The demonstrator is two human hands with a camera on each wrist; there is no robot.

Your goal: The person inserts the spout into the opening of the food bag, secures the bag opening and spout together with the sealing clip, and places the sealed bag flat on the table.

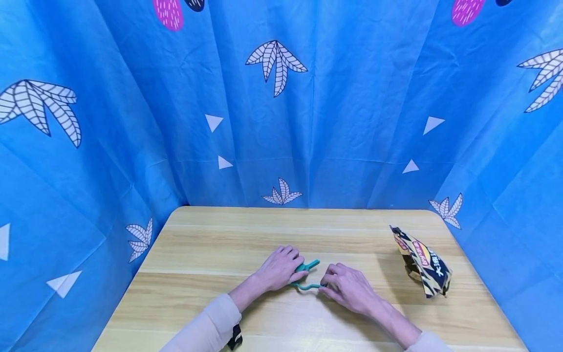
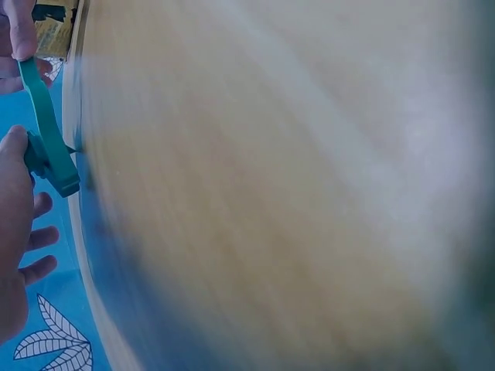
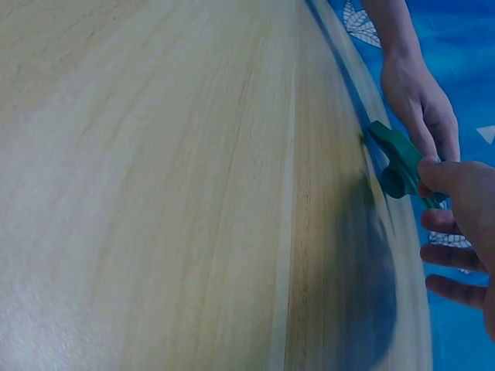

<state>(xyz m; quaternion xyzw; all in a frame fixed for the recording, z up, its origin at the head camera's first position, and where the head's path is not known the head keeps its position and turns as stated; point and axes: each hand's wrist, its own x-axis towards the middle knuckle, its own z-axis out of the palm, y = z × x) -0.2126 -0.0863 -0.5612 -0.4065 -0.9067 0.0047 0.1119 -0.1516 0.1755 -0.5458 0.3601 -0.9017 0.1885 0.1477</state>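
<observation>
A green plastic clip (image 1: 311, 287), with two slim arms spread apart, is held between the two hands over the wooden table. My left hand (image 1: 281, 268) grips its near end, thumb along it; in the left wrist view that thumb presses on the rounded part of the clip (image 2: 48, 127). The right hand (image 1: 349, 288) pinches the tip of the wavy lower arm between thumb and forefinger. The other arm points up and right, free of the fingers. In the right wrist view the right hand (image 3: 468, 205) overlaps part of the clip (image 3: 396, 147).
On the right side of the table (image 1: 211, 244) stands a crumpled black and gold chip bag (image 1: 423, 261). Something black and white (image 1: 236, 337) shows below the left sleeve. A blue patterned curtain (image 1: 352, 122) hangs around the table's back and sides.
</observation>
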